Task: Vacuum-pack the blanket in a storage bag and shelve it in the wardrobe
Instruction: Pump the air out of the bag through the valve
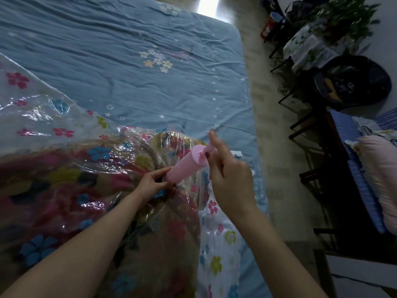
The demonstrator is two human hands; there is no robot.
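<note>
A clear storage bag (43, 125) printed with coloured flowers lies on the bed, and a brownish patterned blanket (71, 190) fills its near part. A pink hand pump (185, 166) stands tilted on the bag, its lower end pressed against the plastic. My left hand (152, 183) grips the pump's base at the bag. My right hand (227, 175) is closed around the pump's handle at the upper end, with the forefinger lifted.
The bed is covered by a blue sheet (120, 57) with small flowers and stars. Right of the bed runs a strip of floor (272, 147). Beyond it stand dark chairs, a black basket (352, 82), a plant on a table (335, 24) and folded bedding (378, 175).
</note>
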